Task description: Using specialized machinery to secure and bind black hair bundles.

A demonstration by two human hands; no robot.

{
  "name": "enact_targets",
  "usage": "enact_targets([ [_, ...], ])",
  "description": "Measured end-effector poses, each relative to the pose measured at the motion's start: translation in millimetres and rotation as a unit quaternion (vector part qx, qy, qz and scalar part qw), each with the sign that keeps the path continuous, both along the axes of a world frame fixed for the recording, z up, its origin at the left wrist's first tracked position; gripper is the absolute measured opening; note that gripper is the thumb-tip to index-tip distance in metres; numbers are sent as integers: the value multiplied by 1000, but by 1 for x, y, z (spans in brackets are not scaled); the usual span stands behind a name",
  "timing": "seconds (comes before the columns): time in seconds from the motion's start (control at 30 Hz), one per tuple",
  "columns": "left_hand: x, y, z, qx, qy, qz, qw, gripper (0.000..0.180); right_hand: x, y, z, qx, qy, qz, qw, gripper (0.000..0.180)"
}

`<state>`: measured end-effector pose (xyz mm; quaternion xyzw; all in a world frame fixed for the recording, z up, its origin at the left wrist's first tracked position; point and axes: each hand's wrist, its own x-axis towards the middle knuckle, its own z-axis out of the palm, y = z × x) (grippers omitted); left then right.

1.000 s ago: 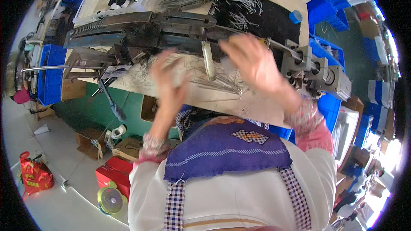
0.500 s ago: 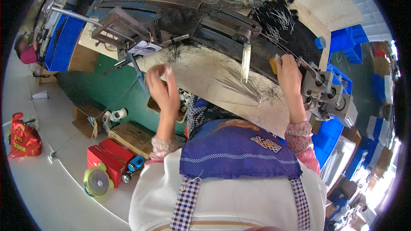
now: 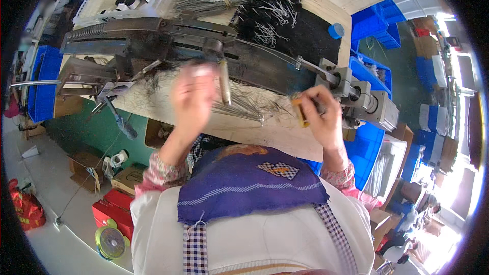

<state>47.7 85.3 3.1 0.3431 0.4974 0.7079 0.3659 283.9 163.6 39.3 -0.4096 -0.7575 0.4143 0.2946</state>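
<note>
- Left hand (image 3: 192, 97) raised over the bench, motion-blurred; fingers look bunched together near the top, but can't tell what's pinched, if anything. It sits just beside the hanging metal bar (image 3: 224, 82) of the long machine (image 3: 168, 38).
- Right hand (image 3: 322, 119) is closed around a small orange-handled tool (image 3: 299, 112), right next to the machine's grey shaft block (image 3: 364, 99).
- Thin wire pieces (image 3: 239, 107) lie fanned out on the wooden bench (image 3: 265, 135), between the two hands, under the bar.
- Risk: left fingers that close to the bar could get nipped if the mechanism cycles.
- Risk: loose wires near the bench edge; a sleeve sweep would likely drag them off onto the floor.
- Risk: tool tip beside the shaft block could snag there if the right hand slips.
- Black wire pile (image 3: 285, 25) further back, well apart from both hands; low concern.
</note>
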Motion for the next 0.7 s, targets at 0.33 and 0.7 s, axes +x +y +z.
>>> enact_targets([
  [0.33, 54, 73, -6, -163, -255, -172, 937, 28, 15, 21, 22, 37, 21, -90, 995, 8],
  [0.7, 56, 66, -5, -135, -240, -106, 956, 22, -76, 100, 2, 69, -123, 203, 969, 26],
])
